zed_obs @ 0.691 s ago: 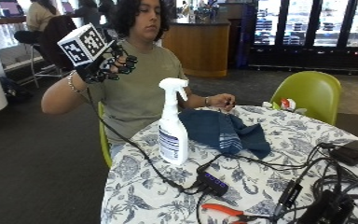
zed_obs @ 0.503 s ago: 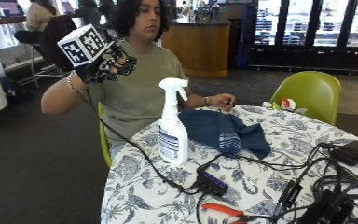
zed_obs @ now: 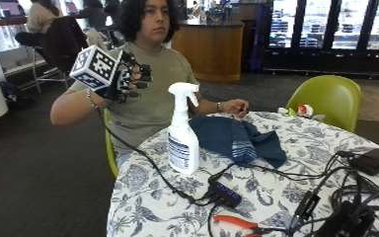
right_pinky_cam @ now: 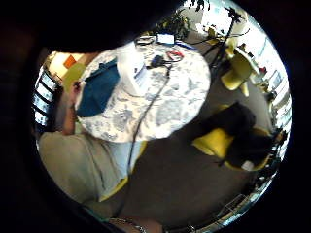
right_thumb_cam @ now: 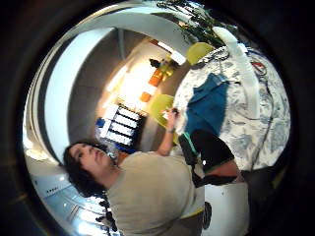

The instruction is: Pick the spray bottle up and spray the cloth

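A white spray bottle (zed_obs: 183,132) stands upright on the flower-patterned table (zed_obs: 275,190), also seen as the spray bottle (right_pinky_cam: 133,69) and spray bottle (right_thumb_cam: 244,66) in the palm views. Just behind it lies a crumpled dark blue cloth (zed_obs: 237,138), the cloth (right_pinky_cam: 98,89) and cloth (right_thumb_cam: 209,107). My gloved right hand (zed_obs: 129,75) is raised in the air at shoulder height, left of the bottle and well above the table, fingers loosely curled, holding nothing. The bare hand (zed_obs: 237,107) rests at the table's far edge near the cloth.
Black cables, a small black hub (zed_obs: 223,192), orange-handled pliers (zed_obs: 239,223) and a black device (zed_obs: 374,160) lie on the right and front of the table. A green chair (zed_obs: 327,96) stands behind the table.
The gloved hand has shifted slightly toward the table at about the same height. Bottle and cloth have not moved.
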Tool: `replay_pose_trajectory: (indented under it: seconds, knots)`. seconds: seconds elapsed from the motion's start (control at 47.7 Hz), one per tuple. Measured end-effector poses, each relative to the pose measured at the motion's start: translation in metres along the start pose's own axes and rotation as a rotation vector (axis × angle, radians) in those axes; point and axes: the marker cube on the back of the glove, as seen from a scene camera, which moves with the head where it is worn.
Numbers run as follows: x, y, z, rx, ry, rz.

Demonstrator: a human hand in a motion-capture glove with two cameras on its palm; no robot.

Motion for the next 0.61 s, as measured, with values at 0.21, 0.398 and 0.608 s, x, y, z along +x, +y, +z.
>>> replay_pose_trajectory:
  seconds: [0.21, 0.398, 0.608]
  knots:
    - [0.02, -0.022, 0.047, 0.161, -0.294, 0.156]
    - [0.052, -0.069, 0.078, 0.237, -0.371, 0.193]
    - [0.081, -0.126, 0.097, 0.317, -0.372, 0.201]
